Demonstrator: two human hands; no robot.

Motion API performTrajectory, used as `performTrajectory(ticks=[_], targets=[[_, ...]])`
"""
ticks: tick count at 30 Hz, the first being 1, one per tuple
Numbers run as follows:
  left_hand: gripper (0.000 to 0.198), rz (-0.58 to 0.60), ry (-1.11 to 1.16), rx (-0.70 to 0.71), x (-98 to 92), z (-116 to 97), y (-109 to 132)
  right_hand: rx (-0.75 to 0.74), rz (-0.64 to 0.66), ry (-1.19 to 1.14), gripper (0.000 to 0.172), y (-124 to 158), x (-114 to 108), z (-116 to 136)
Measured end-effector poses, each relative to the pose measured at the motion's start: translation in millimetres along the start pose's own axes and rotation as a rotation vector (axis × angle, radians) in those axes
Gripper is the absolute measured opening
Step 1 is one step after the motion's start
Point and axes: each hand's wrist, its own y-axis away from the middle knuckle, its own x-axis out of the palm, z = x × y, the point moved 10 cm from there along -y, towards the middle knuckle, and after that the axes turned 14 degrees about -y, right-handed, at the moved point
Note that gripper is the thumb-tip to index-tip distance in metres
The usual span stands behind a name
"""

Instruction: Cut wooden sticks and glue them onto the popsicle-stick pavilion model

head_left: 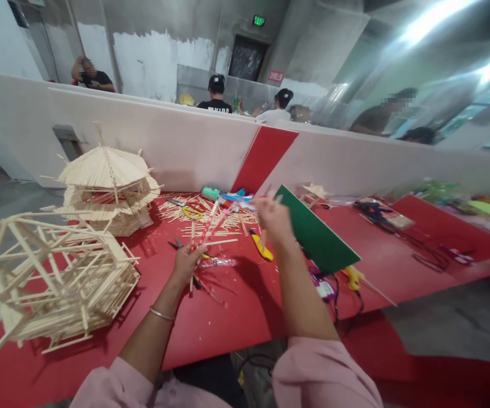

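Observation:
My left hand (187, 262) is closed around a few thin wooden sticks (192, 231), whose ends stick out above and below the fingers. Pale and pinkish strips, smeared by motion, fan out above it. To the right and higher, my right hand (275, 218) is raised over the table, blurred, with its fingers drawn together; what they pinch cannot be made out. A yellow utility knife (261, 247) lies just left of my right forearm. Dark-bladed scissors (175, 245) lie by my left hand, partly hidden. Loose wooden sticks (223, 224) are scattered behind both hands.
Two stick-built models, an open frame (58, 277) and a roofed pavilion (106, 170), stand at left. A green board (312, 226) leans at right, near a yellow glue gun (354, 277) with cords. A white partition (177, 147) borders the red table (236, 323); several people sit beyond.

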Motion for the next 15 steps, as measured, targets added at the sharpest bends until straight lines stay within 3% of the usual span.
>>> performTrajectory(ticks=[2,5,8,12,15], targets=[[0.052,0.001,-0.016,0.02,2.9,-4.5,4.0,0.089,0.166,0.049,0.045,28.1,52.6,-28.3],[0.054,-0.003,-0.016,0.053,4.6,-9.0,7.8,0.144,0.146,-0.039,0.047,48.9,93.7,-52.4],[0.053,-0.02,0.036,0.059,0.8,-7.7,6.2,0.25,0.138,-0.15,0.048,67.6,114.7,-73.7],[0.057,-0.037,0.096,0.042,-3.4,-6.4,1.6,0.502,0.306,-0.22,0.047,101.1,133.5,-102.1],[0.057,-0.003,0.088,0.039,1.4,-10.2,2.0,0.413,0.337,-0.186,0.046,91.7,126.5,-87.5]])
